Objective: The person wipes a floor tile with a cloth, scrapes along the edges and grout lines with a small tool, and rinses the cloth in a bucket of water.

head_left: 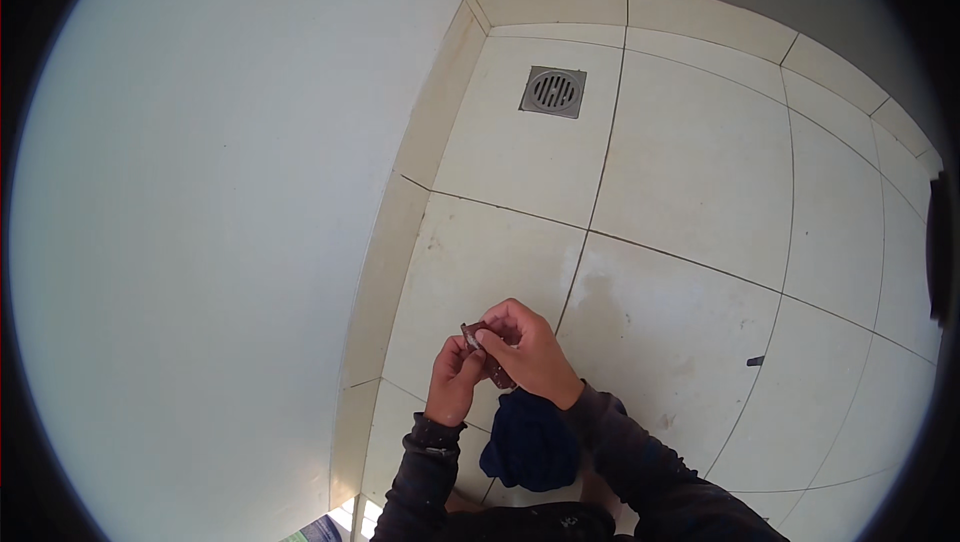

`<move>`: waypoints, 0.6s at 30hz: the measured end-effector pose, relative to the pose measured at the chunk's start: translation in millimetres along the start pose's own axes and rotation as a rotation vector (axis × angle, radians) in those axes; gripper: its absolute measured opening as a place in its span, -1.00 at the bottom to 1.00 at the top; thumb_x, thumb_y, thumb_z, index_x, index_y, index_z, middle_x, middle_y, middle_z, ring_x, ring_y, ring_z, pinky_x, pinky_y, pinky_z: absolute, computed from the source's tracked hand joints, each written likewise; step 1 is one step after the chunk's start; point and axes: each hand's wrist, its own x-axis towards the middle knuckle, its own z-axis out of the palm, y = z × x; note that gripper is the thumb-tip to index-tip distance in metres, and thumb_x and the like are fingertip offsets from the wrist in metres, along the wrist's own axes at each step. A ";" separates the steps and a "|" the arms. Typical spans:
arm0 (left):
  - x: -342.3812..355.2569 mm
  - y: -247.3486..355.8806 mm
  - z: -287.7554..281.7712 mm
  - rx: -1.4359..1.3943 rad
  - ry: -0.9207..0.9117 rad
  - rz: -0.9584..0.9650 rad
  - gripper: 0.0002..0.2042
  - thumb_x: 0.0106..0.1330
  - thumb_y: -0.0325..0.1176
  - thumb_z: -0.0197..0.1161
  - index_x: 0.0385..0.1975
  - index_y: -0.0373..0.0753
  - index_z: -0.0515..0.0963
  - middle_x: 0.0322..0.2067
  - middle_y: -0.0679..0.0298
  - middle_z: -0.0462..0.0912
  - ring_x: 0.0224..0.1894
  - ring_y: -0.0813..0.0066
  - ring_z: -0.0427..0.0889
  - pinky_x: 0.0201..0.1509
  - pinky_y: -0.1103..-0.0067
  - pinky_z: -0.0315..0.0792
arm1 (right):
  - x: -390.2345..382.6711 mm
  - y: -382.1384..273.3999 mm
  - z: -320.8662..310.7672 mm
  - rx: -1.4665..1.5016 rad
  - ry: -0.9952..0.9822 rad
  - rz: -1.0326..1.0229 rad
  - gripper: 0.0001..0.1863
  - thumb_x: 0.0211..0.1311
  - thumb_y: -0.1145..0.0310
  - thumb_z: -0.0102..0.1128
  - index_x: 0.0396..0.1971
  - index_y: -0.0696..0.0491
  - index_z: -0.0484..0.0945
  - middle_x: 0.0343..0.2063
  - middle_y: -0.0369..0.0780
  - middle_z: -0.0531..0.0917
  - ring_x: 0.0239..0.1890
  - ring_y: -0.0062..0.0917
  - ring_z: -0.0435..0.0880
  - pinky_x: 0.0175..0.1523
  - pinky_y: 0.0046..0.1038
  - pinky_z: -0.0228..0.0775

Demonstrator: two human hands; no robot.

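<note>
Both hands meet low in the middle of the head view around a small reddish-brown sheet point(498, 375), which looks like folded sandpaper with whitish dust on it. My left hand point(455, 379) pinches its left side between thumb and fingers. From the right, my right hand point(532, 351) grips the upper part, its thumb pressed on the sheet near a pale patch. The fingers cover much of the sheet, so its full shape is hidden. Just below my hands is a bunched dark blue cloth point(530, 445).
A pale smooth wall point(210, 202) rises close on the left, with a tiled skirting at its foot. Cream floor tiles point(690, 162) bear smudges. A square metal floor drain point(553, 92) sits near the far corner. One small dark piece point(755, 361) lies at the right.
</note>
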 end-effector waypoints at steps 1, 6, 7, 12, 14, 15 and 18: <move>-0.5 1.8 7.9 0.053 -0.053 0.041 -0.84 0.62 -0.46 0.00 0.06 -0.32 0.43 -0.23 0.19 0.68 -0.26 0.41 0.73 -0.08 0.44 0.68 | -4.4 7.6 -4.0 0.085 0.045 -0.021 -0.76 0.45 0.48 0.32 0.02 0.22 0.55 -0.23 -0.26 0.75 -0.21 -0.67 0.72 -0.09 -0.57 0.60; 0.9 15.3 34.0 0.206 -0.112 0.107 -0.94 0.61 -0.49 -0.03 -0.03 -0.26 0.31 -0.36 0.21 0.63 -0.41 0.52 0.64 -0.29 0.52 0.61 | -39.4 3.6 -20.7 0.190 0.110 -0.004 -0.61 0.36 0.42 0.40 0.09 0.19 0.50 -0.14 -0.16 0.69 -0.19 -0.51 0.70 -0.13 -0.39 0.61; 7.5 18.8 31.9 0.249 0.013 0.137 -0.92 0.58 -0.49 -0.01 -0.03 -0.26 0.30 -0.38 0.21 0.61 -0.42 0.53 0.62 -0.33 0.55 0.57 | -56.7 2.8 -16.3 -0.251 0.310 -0.147 -0.55 0.30 0.39 0.44 0.11 0.18 0.51 -0.06 -0.12 0.64 -0.09 -0.40 0.66 -0.01 -0.30 0.57; 108.7 -12.9 -12.1 0.323 0.385 0.308 -0.77 0.50 -0.38 0.14 0.01 -0.25 0.29 -0.47 0.26 0.57 -0.49 0.56 0.49 -0.38 0.53 0.45 | -136.0 67.7 -2.8 -0.967 0.296 -0.152 -0.50 0.17 0.42 0.47 0.13 0.12 0.58 0.05 -0.03 0.53 0.08 -0.13 0.55 0.21 -0.14 0.45; 146.4 -25.2 5.4 0.450 0.421 0.339 -0.79 0.51 -0.33 0.17 -0.04 -0.25 0.34 -0.46 0.29 0.56 -0.49 0.57 0.47 -0.37 0.52 0.44 | -118.9 95.6 -25.4 -0.923 0.248 -0.196 -0.55 0.17 0.49 0.45 0.09 0.13 0.61 -0.01 -0.02 0.58 0.04 -0.13 0.61 0.17 -0.16 0.50; 157.5 -24.2 4.5 0.616 0.496 0.363 -0.79 0.52 -0.29 0.20 -0.09 -0.26 0.39 -0.45 0.32 0.55 -0.49 0.58 0.45 -0.36 0.52 0.44 | -99.2 96.3 -30.3 -0.684 0.282 -0.168 -0.61 0.18 0.53 0.42 0.04 0.14 0.64 -0.06 -0.04 0.62 0.00 -0.13 0.65 0.16 -0.20 0.52; 214.0 -11.6 1.0 0.748 0.465 0.531 -0.75 0.47 -0.25 0.30 -0.22 -0.34 0.48 -0.57 0.31 0.50 -0.50 0.52 0.47 -0.36 0.43 0.41 | -19.1 66.9 -46.4 -0.308 0.391 -0.288 -0.68 0.16 0.69 0.29 -0.06 0.16 0.66 -0.13 -0.07 0.71 -0.03 -0.22 0.75 0.18 -0.35 0.54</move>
